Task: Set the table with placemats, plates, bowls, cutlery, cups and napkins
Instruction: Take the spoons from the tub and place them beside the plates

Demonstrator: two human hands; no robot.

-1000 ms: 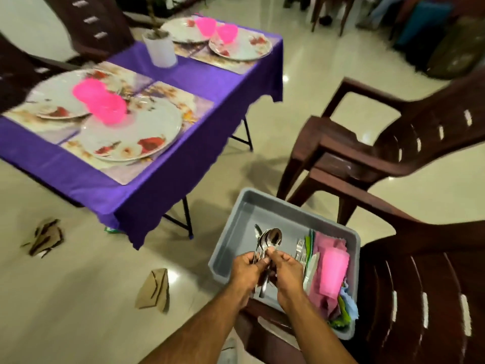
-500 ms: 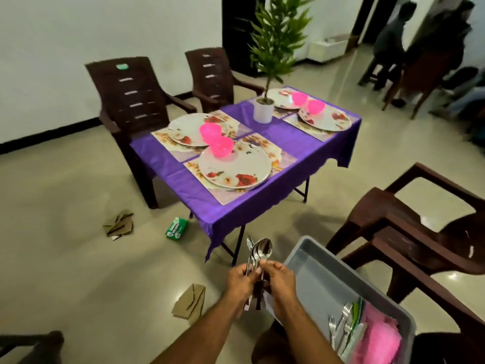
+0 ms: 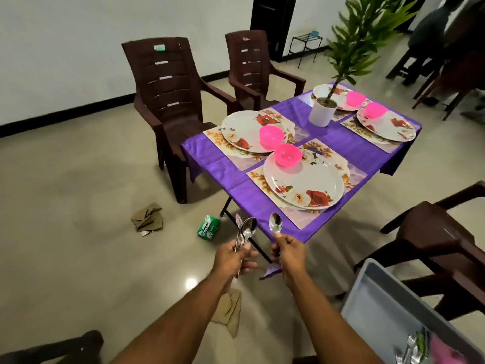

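Purple cloth covers the table (image 3: 338, 139), and four places are laid on it, each a floral placemat with a flowered plate and a pink bowl on top. At the near corner sits the closest plate (image 3: 304, 183), its pink bowl (image 3: 288, 154) resting on the plate's far rim. Along the left edge lies a second plate (image 3: 246, 132) with its own bowl (image 3: 273, 134), and two more settings show at the far edge beside a white plant pot (image 3: 322, 112). Down in front, just short of the table's near corner, the left hand (image 3: 232, 258) grips a bunch of spoons (image 3: 245, 232), fingers curled round the handles, bowls of the spoons pointing up. Right beside it, apart by a small gap, the right hand (image 3: 288, 249) pinches a single spoon (image 3: 275, 224) upright by its handle. Brown plastic chairs stand at the table's left side, the nearer one (image 3: 168, 101) tucked close. A grey tub (image 3: 378, 303) pokes in at lower right, cutlery and something pink in its corner. Crumpled brown paper (image 3: 147, 217) and a green packet (image 3: 208, 228) lie on the tiled floor.
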